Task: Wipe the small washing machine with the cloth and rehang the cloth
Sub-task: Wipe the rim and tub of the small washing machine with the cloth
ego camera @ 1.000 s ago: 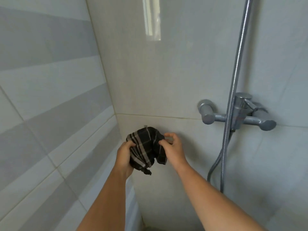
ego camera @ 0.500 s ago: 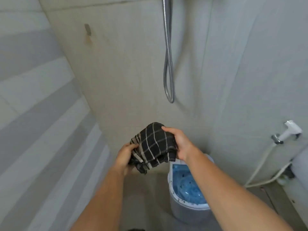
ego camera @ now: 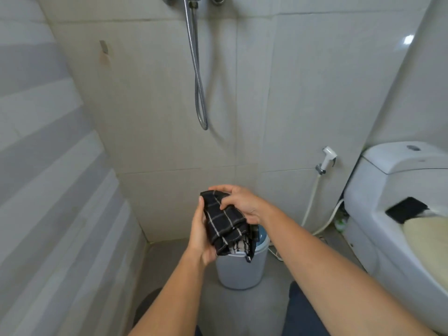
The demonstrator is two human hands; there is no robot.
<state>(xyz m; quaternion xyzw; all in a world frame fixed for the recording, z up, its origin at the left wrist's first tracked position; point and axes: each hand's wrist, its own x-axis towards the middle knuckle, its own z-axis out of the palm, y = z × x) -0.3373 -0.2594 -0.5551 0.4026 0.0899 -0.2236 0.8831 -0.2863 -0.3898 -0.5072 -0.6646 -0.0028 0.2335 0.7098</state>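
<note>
A black cloth [ego camera: 224, 221] with pale check lines is bunched between both hands. My left hand [ego camera: 200, 232] cups it from the left and below. My right hand [ego camera: 242, 202] pinches its top from the right. Directly under the cloth, on the floor against the back wall, stands the small grey washing machine [ego camera: 238, 270]. A sliver of its blue lid [ego camera: 262, 235] shows past the cloth; the rest of its top is hidden. A small wall hook [ego camera: 103, 46] sits high on the back wall at the left.
A metal shower hose [ego camera: 198, 76] loops down the back wall. A white toilet [ego camera: 397, 214] fills the right side, with a bidet sprayer [ego camera: 327, 157] and its white hose beside it. The striped tiled wall [ego camera: 48, 190] closes the left.
The view has tilted down from the shower tap to the floor. The cloth came off the wall hook and now hangs lower, over the washing machine, held by both hands.
</note>
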